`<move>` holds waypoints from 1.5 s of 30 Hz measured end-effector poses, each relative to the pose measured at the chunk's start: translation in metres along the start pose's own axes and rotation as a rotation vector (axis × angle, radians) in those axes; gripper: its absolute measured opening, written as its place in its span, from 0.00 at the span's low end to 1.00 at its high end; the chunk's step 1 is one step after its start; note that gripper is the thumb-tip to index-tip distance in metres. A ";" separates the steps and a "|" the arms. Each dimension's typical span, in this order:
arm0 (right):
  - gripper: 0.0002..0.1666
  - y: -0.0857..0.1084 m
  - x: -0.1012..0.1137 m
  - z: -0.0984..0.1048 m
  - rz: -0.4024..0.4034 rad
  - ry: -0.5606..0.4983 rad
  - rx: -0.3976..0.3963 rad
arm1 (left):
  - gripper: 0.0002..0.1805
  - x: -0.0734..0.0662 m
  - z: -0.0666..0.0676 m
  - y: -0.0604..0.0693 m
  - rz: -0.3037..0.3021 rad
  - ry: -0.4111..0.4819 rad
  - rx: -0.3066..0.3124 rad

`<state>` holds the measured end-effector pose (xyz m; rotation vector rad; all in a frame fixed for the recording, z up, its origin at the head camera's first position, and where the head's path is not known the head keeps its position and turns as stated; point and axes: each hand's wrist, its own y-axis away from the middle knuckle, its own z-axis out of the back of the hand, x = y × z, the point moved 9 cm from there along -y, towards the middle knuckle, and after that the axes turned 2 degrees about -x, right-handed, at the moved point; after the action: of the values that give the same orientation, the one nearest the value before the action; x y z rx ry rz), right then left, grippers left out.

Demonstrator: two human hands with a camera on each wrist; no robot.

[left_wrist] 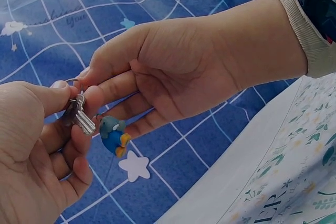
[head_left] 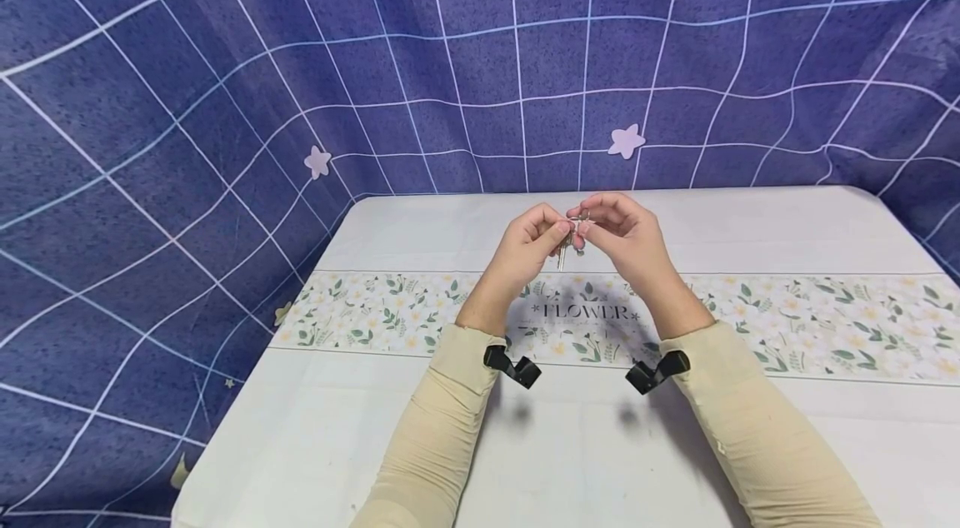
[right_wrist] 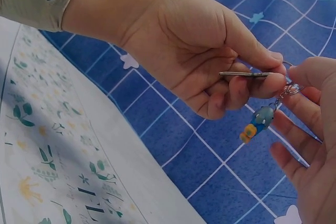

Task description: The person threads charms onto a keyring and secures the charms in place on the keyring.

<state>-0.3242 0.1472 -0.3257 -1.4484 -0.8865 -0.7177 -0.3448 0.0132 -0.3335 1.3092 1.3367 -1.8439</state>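
Above the table, my left hand [head_left: 525, 241] pinches silver keys [left_wrist: 85, 120] between thumb and fingers. My right hand [head_left: 630, 238] faces it and pinches the thin metal key ring [right_wrist: 288, 63] with thumb and index finger. From the ring a small figurine charm [left_wrist: 112, 136], grey-blue on top with a blue body and yellow feet, hangs by a short chain between the hands. One key lies edge-on across the left fingers in the right wrist view. The fingertips partly hide the ring and the keys' heads.
A white table covering [head_left: 330, 428] has a floral band [head_left: 420, 320] printed with "FLOWER" across it. Behind and to the left hangs a blue grid-patterned curtain [head_left: 480, 62] with stars. Both wrists wear black camera mounts [head_left: 517, 367] over beige sleeves [head_left: 431, 436].
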 end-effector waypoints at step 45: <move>0.17 -0.001 -0.004 0.002 -0.011 0.005 0.037 | 0.06 0.003 0.003 0.000 0.006 -0.031 -0.008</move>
<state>-0.3269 0.1493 -0.3284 -1.4092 -0.8999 -0.7092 -0.3470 0.0113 -0.3360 1.2738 1.3209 -1.8456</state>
